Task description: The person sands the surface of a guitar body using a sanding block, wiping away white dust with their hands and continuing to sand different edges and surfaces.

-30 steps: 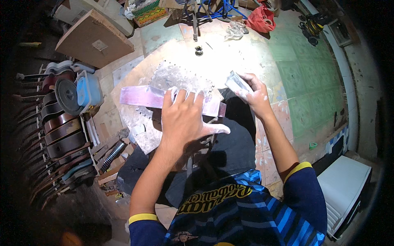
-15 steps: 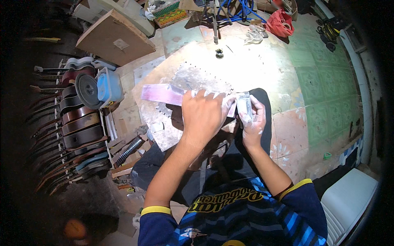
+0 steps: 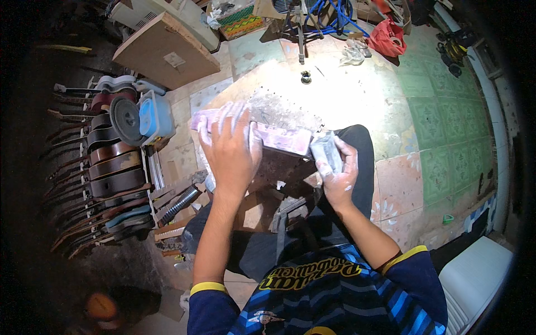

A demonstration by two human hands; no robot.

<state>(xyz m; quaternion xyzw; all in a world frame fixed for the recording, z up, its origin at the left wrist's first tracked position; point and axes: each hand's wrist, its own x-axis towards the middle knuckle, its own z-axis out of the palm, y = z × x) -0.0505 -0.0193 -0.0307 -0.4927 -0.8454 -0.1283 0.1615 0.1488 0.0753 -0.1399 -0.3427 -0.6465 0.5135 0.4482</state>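
My left hand point(image 3: 229, 145), white with powder on the fingertips, grips a long, dusty pink bar point(image 3: 282, 138) near its left part, fingers curled over it. At the bar's right end my right hand point(image 3: 341, 176) holds a grey, powdery block point(image 3: 325, 149) between thumb and fingers; whether block and bar touch I cannot tell. A stained board point(image 3: 282, 103) lies behind the bar, above my dark-trousered legs.
Guitar bodies point(image 3: 114, 178) fill a rack at left, beside a blue tub point(image 3: 149, 117). A cardboard panel point(image 3: 164, 50), blue hoses point(image 3: 329, 19) and a red bag point(image 3: 385, 39) sit at the back. A white box-like unit point(image 3: 474, 279) stands lower right.
My right hand came down with the block to the bar's right end. My left hand has since shifted up and left along the bar, uncovering more of its right part.
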